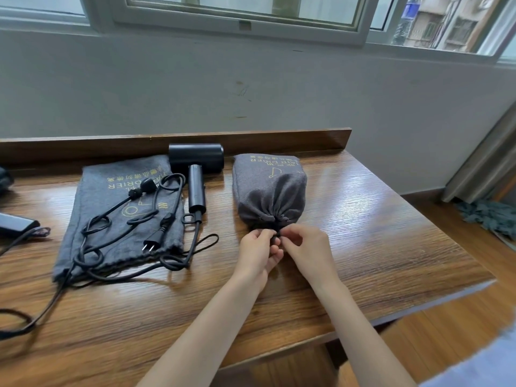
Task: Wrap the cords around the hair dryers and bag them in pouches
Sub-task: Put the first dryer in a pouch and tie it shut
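Head view:
- A filled grey fabric drawstring pouch (269, 188) with yellow printed lettering is shown lying on the brown wood-grain desk (377, 233), right of centre, its gathered mouth turned toward the person.
- The left hand (258, 248) is seen at the gathered mouth; its fingers (264, 233) are curled and pinched on the dark drawstring (277, 235).
- The right hand (305, 247) is placed just beside the left; its fingers (290, 233) are likewise curled and pinched on the same drawstring. The two hands are nearly touching.
- What the filled pouch contains is hidden by the fabric.
- A black cylindrical hair dryer (196, 163) is shown lying flat on the desk, left of the filled pouch and apart from it, its barrel against the raised back edge and its handle pointed toward the person.
- Its black cord (194, 241) is seen unwound, trailing from the handle in loose loops.
- A flat grey fabric pouch (92, 208) with the same yellow print is spread on the desk left of the dryer. Tangled black cord and a two-pin black plug (152, 243) are laid across it.
- Part of a second dark appliance (16, 223) is cut off by the left edge.
- A pale wall (251, 88) and a white-framed window (240, 23) are shown behind the desk.
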Motion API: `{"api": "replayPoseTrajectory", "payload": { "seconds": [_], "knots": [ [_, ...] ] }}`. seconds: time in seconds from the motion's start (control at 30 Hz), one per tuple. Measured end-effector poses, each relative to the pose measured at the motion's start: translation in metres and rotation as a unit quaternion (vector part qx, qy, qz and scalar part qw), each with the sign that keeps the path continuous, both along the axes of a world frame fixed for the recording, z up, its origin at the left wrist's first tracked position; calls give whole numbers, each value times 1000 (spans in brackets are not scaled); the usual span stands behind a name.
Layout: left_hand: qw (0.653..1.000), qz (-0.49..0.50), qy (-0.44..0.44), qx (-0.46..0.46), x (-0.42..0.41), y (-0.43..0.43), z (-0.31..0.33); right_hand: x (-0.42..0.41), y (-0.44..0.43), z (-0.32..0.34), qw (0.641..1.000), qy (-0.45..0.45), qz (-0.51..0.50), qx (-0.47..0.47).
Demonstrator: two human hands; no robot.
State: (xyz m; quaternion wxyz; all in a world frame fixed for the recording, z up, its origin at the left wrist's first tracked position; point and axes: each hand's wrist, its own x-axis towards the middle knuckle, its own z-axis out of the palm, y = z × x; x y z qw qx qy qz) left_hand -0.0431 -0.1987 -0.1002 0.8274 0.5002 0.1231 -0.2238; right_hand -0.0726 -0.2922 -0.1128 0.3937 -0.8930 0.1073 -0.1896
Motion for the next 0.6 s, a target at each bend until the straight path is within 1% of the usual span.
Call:
{"api": "replayPoseTrajectory", "payload": {
  "seconds": [0.07,0.1,0.13,0.17,0.2,0.27,0.3,0.33,0.4,0.5,0.6],
  "knots": [
    [1000,-6,0,-2,1,1,-1,2,0,-2,1000,-2,-6,-3],
    [1000,-10,-1,-3,0,1,-1,3,0,-2,1000,5,-10,11],
    [1000,-13,-2,-5,0,1,-2,5,-1,-1,999,22,-6,45],
    [1000,-15,-6,-7,0,1,-2,6,-1,2,993,48,12,103],
    [1000,-16,-12,-7,0,2,-3,8,-2,6,980,79,38,179],
    [1000,-16,-25,3,1,2,-4,9,-3,14,932,134,86,325],
    [999,-19,-32,10,1,2,-5,10,-4,16,915,154,94,361],
    [999,-22,-38,15,2,2,-7,10,-5,19,908,168,95,371],
    [998,-29,-48,24,1,2,-9,10,-5,20,915,171,77,356],
    [997,-30,-59,41,1,1,-12,12,-4,15,938,141,41,314],
    [995,-27,-79,57,2,1,-12,12,2,12,936,110,25,333]
  ]
}}
